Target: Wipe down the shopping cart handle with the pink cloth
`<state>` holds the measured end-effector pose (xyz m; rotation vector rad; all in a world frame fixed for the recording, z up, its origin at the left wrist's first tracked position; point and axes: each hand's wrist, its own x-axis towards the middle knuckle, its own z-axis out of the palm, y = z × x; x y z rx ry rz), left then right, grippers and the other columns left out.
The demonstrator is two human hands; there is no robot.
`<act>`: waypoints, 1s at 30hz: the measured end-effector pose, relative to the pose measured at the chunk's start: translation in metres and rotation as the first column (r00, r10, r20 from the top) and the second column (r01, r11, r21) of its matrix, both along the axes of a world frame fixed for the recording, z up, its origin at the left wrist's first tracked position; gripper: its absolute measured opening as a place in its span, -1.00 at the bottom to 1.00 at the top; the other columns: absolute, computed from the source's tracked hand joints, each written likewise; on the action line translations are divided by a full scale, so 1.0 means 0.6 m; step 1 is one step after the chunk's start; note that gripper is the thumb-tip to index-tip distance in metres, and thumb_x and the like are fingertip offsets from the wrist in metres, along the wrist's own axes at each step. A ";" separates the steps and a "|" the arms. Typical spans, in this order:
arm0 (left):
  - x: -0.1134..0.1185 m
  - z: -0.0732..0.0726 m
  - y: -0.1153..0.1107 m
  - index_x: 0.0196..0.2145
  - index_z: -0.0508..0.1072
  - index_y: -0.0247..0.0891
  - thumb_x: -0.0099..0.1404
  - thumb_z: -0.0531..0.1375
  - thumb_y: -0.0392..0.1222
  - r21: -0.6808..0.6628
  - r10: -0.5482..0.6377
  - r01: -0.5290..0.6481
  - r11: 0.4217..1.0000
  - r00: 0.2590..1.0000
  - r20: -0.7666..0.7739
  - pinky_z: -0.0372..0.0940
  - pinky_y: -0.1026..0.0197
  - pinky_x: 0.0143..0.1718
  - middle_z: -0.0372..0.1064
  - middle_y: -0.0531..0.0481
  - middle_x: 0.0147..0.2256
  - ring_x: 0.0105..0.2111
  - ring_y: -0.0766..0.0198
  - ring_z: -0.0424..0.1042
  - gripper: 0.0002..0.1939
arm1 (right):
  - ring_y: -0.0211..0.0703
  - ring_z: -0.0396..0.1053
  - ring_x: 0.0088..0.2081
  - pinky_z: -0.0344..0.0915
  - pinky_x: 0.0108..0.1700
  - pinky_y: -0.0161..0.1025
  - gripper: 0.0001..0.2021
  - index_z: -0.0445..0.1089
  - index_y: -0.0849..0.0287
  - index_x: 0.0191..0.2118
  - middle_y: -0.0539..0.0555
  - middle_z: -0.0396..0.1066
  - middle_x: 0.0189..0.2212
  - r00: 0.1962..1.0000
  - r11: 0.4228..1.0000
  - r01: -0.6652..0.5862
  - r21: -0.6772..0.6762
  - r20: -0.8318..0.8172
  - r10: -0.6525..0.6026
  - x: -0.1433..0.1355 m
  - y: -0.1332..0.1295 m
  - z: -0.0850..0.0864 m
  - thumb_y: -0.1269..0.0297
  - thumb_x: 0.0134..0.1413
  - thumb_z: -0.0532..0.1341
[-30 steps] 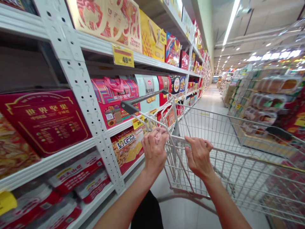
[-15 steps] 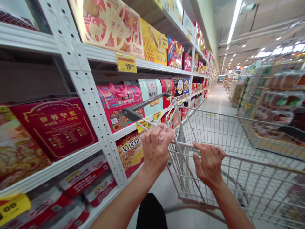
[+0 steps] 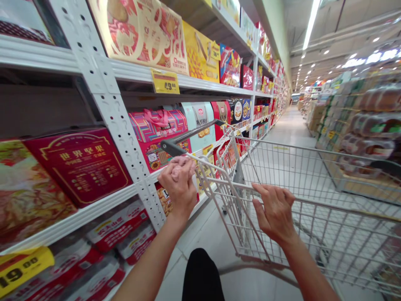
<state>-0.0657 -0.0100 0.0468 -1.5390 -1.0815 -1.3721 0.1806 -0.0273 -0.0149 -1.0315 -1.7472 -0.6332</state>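
Note:
A wire shopping cart (image 3: pixel 282 200) stands sideways in front of me, its grey handle (image 3: pixel 191 136) pointing toward the shelf. Closed around a crumpled pink cloth (image 3: pixel 183 167), my left hand (image 3: pixel 178 188) is at the near end of the cart's side rail, just below the handle's dark end piece. Whether the cloth touches the rail there, I cannot tell. My right hand (image 3: pixel 275 213) grips the top rim of the near basket side, fingers bent over the wire and thumb below. No goods show inside the basket.
White shelving (image 3: pixel 125 161) with boxed snacks and yellow price tags (image 3: pixel 165 81) runs along the left. A pallet of shrink-wrapped goods (image 3: pixel 363 129) stands at the right beyond the cart. Between them the aisle floor (image 3: pixel 293 121) stretches away. My dark-clad knee (image 3: pixel 203 276) is below.
My left hand, with the pink cloth, has moved left along the rail toward the handle's near end. My right hand has stayed on the rim, and the cart stands about the same.

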 end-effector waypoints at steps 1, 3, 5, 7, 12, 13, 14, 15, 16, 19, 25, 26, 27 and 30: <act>-0.007 0.001 0.004 0.02 0.51 -0.04 0.39 0.17 -0.30 0.008 0.011 -0.011 1.000 0.998 0.062 0.15 -0.01 0.10 0.23 -0.12 0.00 0.07 0.09 0.25 -0.70 | -0.09 0.37 -0.14 0.04 0.01 -0.07 -0.70 0.27 0.14 0.10 0.09 0.49 -0.18 1.000 1.000 -0.005 0.007 0.013 0.005 0.001 -0.001 0.000 0.30 0.30 0.04; -0.016 0.004 0.009 0.00 0.51 -0.09 0.40 0.15 -0.30 -0.010 0.022 -0.021 1.000 0.991 0.132 0.16 -0.02 0.09 0.23 -0.14 0.02 0.06 0.09 0.26 -0.73 | -0.08 0.37 -0.15 0.04 0.01 -0.06 -0.70 0.28 0.15 0.09 0.10 0.49 -0.18 1.000 1.000 -0.006 0.029 0.027 0.005 0.004 -0.002 0.000 0.28 0.30 0.04; -0.015 0.001 0.006 -0.01 0.52 -0.11 0.40 0.15 -0.29 -0.048 0.015 -0.009 0.999 0.993 0.116 0.19 -0.02 0.07 0.23 -0.14 0.02 0.05 0.09 0.27 -0.74 | -0.08 0.37 -0.15 0.04 0.00 -0.06 -0.71 0.29 0.17 0.07 0.11 0.49 -0.19 1.000 0.999 -0.004 0.044 0.021 0.003 0.005 -0.003 0.000 0.26 0.31 0.04; -0.008 -0.009 -0.002 0.00 0.52 -0.10 0.39 0.15 -0.30 -0.096 0.003 0.004 0.995 0.997 0.076 0.22 0.00 0.04 0.23 -0.14 0.01 0.04 0.08 0.27 -0.73 | -0.08 0.37 -0.16 0.05 0.00 -0.07 -0.72 0.30 0.18 0.06 0.11 0.49 -0.20 1.000 0.999 0.004 0.049 0.004 -0.004 0.006 -0.002 0.001 0.26 0.32 0.04; -0.005 -0.027 -0.012 0.05 0.50 -0.05 0.39 0.15 -0.30 -0.146 -0.023 0.022 0.989 1.000 -0.003 0.21 -0.01 0.06 0.23 -0.14 0.03 0.04 0.08 0.27 -0.67 | -0.08 0.37 -0.17 0.04 -0.01 -0.08 -0.71 0.29 0.15 0.07 0.09 0.49 -0.20 1.000 0.998 0.003 0.059 0.023 -0.005 0.012 0.001 -0.002 0.25 0.29 0.06; -0.005 -0.030 -0.010 0.06 0.50 -0.04 0.39 0.16 -0.29 -0.141 -0.021 0.021 0.990 1.000 0.001 0.20 -0.02 0.07 0.23 -0.14 0.03 0.05 0.07 0.26 -0.67 | -0.08 0.38 -0.16 0.04 0.00 -0.08 -0.71 0.29 0.15 0.08 0.09 0.50 -0.19 1.000 0.999 0.001 0.052 0.021 -0.002 0.012 0.001 -0.002 0.25 0.29 0.06; -0.004 -0.035 -0.008 0.06 0.49 -0.05 0.39 0.16 -0.30 -0.134 -0.017 0.019 0.991 1.000 0.016 0.20 -0.02 0.07 0.22 -0.14 0.04 0.06 0.07 0.26 -0.66 | -0.08 0.38 -0.16 0.04 0.00 -0.07 -0.71 0.29 0.16 0.07 0.10 0.50 -0.19 1.000 0.999 0.002 0.045 0.016 -0.002 0.013 0.000 -0.002 0.25 0.30 0.06; -0.001 -0.042 -0.006 0.07 0.48 -0.06 0.38 0.16 -0.30 -0.124 -0.015 0.019 0.992 0.999 0.034 0.20 -0.02 0.07 0.21 -0.15 0.03 0.06 0.07 0.26 -0.65 | -0.08 0.38 -0.16 0.04 0.01 -0.07 -0.72 0.29 0.16 0.07 0.10 0.50 -0.19 1.000 0.999 0.005 0.040 0.009 -0.005 0.013 -0.001 -0.001 0.25 0.30 0.05; 0.002 -0.052 -0.004 0.08 0.47 -0.06 0.38 0.16 -0.32 -0.112 -0.023 0.028 0.993 0.999 0.047 0.21 -0.01 0.07 0.20 -0.15 0.03 0.06 0.07 0.26 -0.64 | -0.09 0.38 -0.16 0.04 0.01 -0.07 -0.72 0.29 0.17 0.06 0.10 0.50 -0.19 1.000 0.999 0.008 0.040 0.005 -0.009 0.013 -0.002 -0.001 0.25 0.31 0.05; 0.014 -0.086 -0.005 0.09 0.44 -0.05 0.36 0.14 -0.38 -0.072 -0.104 0.104 0.992 0.995 0.001 0.24 0.01 0.05 0.18 -0.11 -0.02 0.04 0.10 0.27 -0.60 | -0.09 0.37 -0.17 0.04 -0.01 -0.08 -0.73 0.30 0.17 0.05 0.10 0.49 -0.20 1.000 0.998 0.013 0.065 0.010 -0.013 0.014 -0.003 0.000 0.24 0.32 0.05; 0.028 -0.062 -0.014 0.07 0.40 -0.07 0.38 0.16 -0.28 -0.024 -0.120 0.124 0.992 0.984 0.129 0.25 -0.04 0.09 0.15 -0.12 0.02 0.07 0.06 0.26 -0.68 | -0.10 0.37 -0.18 0.05 -0.02 -0.09 -0.75 0.31 0.16 0.03 0.09 0.49 -0.22 1.000 0.995 0.012 0.098 0.021 -0.014 0.023 -0.001 -0.003 0.25 0.30 0.08; 0.034 -0.052 -0.014 0.08 0.38 -0.09 0.39 0.15 -0.24 -0.018 -0.124 0.129 0.991 0.978 0.167 0.24 -0.07 0.11 0.14 -0.14 0.04 0.10 0.04 0.24 -0.69 | -0.11 0.37 -0.18 0.05 -0.02 -0.09 -0.76 0.32 0.15 0.02 0.08 0.49 -0.23 1.000 0.994 0.013 0.104 0.008 -0.014 0.024 -0.002 -0.003 0.25 0.29 0.08; 0.042 -0.045 -0.013 0.08 0.37 -0.11 0.40 0.13 -0.22 -0.013 -0.131 0.136 0.991 0.974 0.186 0.23 -0.09 0.12 0.14 -0.16 0.06 0.11 0.03 0.23 -0.69 | -0.11 0.37 -0.19 0.05 -0.02 -0.09 -0.76 0.32 0.15 0.01 0.08 0.49 -0.23 1.000 0.994 0.015 0.104 -0.008 -0.014 0.024 -0.003 -0.003 0.25 0.29 0.08; 0.072 -0.054 -0.011 0.02 0.41 -0.09 0.38 0.16 -0.24 0.002 -0.135 0.136 0.991 0.984 0.114 0.22 -0.09 0.10 0.15 -0.15 0.03 0.08 0.03 0.22 -0.74 | -0.10 0.37 -0.19 0.05 -0.02 -0.08 -0.77 0.31 0.15 0.01 0.09 0.48 -0.22 0.999 0.996 0.016 0.086 -0.036 -0.013 0.024 -0.009 -0.003 0.25 0.31 0.06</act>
